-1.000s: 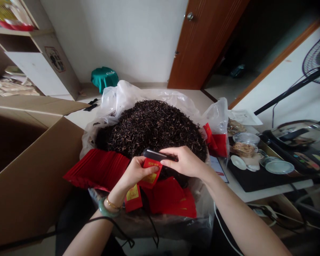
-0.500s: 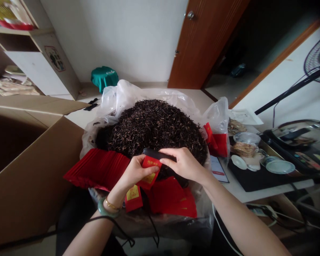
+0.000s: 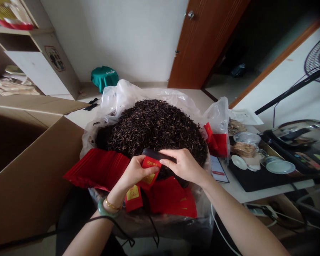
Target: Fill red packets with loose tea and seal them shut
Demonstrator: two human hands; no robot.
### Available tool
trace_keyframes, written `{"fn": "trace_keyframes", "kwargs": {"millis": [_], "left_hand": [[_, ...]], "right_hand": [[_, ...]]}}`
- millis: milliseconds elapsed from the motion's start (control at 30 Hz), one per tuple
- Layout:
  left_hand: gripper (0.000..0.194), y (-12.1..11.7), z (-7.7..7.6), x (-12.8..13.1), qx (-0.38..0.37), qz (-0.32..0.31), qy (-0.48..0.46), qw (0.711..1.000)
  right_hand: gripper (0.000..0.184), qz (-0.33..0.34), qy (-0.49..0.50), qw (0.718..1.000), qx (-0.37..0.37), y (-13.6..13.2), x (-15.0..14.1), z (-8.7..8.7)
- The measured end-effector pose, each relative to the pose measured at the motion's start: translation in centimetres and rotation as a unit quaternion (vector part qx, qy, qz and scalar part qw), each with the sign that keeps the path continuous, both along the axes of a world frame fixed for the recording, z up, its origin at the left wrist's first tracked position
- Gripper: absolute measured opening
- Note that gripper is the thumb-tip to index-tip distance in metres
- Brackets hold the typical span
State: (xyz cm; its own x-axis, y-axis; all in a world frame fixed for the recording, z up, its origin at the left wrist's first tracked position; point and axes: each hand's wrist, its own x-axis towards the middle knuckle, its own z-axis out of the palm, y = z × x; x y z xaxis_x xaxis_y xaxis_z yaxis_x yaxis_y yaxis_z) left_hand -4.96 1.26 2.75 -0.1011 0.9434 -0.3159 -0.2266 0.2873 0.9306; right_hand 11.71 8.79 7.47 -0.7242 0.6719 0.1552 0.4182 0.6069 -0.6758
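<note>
My left hand (image 3: 135, 172) pinches a small red tea packet (image 3: 150, 164) with gold lettering, thumb across its front. In my right hand (image 3: 182, 164) is a black handheld bag sealer (image 3: 152, 154), lying across the packet's top edge. Both are just above the near side of a large heap of dark loose tea leaves (image 3: 154, 122). Below my hands lie flat red packets (image 3: 170, 197) and one red packet with a gold label (image 3: 133, 199). A dense row of red packets (image 3: 98, 169) leans at the left. My palms and the sealer's underside are hidden.
A clear plastic liner (image 3: 117, 96) surrounds the tea. An open cardboard box (image 3: 42, 170) stands at the left. More red packets (image 3: 219, 144) rest at the right, near a phone (image 3: 219, 170) and small dishes (image 3: 280, 166). A black cord (image 3: 122, 234) hangs below my left wrist.
Almost nothing differs. Both hands keep the packet and the sealer together in the same place, with only a tiny shift of my right hand.
</note>
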Motion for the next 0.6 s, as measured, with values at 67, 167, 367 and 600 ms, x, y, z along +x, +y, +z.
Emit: {"fn": "trace_keyframes", "kwargs": {"millis": [67,167,367,600], "left_hand": [[0.04,0.0,0.1,0.1,-0.003,0.002,-0.002,1.0],[0.039,0.0,0.3,0.2,-0.007,0.001,-0.001,1.0],[0.038,0.0,0.1,0.0,0.015,-0.008,0.003,1.0],[0.041,-0.1,0.1,-0.2,0.017,-0.015,0.004,1.0]], "right_hand": [[0.026,-0.001,0.001,1.0,-0.009,0.0,-0.1,0.0],[0.027,0.001,0.004,0.999,-0.042,0.1,-0.1,0.0],[0.037,0.02,0.034,0.98,-0.193,1.1,1.1,0.7],[0.037,0.014,0.041,0.982,-0.183,1.2,1.4,0.4]]}}
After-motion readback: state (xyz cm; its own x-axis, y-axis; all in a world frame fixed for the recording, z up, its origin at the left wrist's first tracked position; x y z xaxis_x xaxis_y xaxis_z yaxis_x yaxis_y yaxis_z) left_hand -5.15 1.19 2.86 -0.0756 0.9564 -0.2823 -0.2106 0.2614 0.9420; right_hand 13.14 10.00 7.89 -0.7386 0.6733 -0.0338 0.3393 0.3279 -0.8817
